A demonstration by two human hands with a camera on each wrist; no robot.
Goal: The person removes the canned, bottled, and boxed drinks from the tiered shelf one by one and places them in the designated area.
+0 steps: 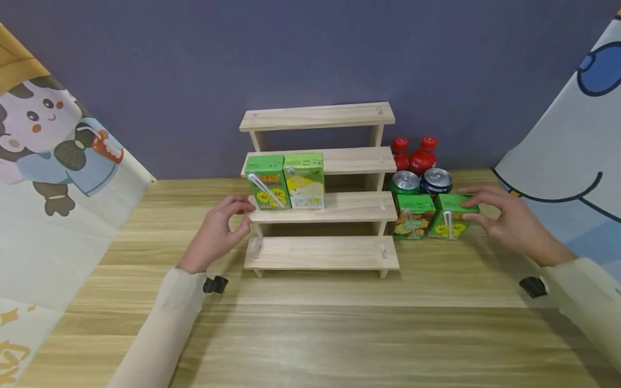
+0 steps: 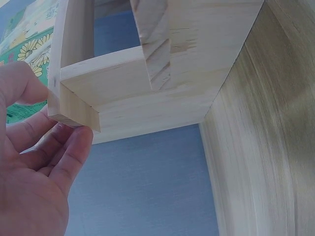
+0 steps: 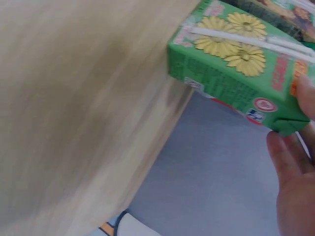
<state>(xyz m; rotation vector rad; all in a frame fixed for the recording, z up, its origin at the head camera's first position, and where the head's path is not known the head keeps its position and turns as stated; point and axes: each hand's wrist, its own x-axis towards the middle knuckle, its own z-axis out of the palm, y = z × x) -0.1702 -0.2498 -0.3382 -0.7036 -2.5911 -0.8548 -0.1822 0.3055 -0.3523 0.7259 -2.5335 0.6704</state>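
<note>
A wooden tiered shelf stands on the table. My left hand pinches the left end of one of its boards, thumb on one side and fingers on the other. On that tier, at the left, stand a green drink carton with yellow flowers and a paler green-yellow carton, side by side. To the right of the shelf, my right hand holds another green flower-printed drink carton at its upper end between thumb and fingers. A straw in a wrapper lies along its front.
Beside the held carton is a green carton with a brown picture. Behind them stand a green can, a dark can and two red-capped bottles. A dark blue-grey panel rises behind the shelf; printed sheets flank the table.
</note>
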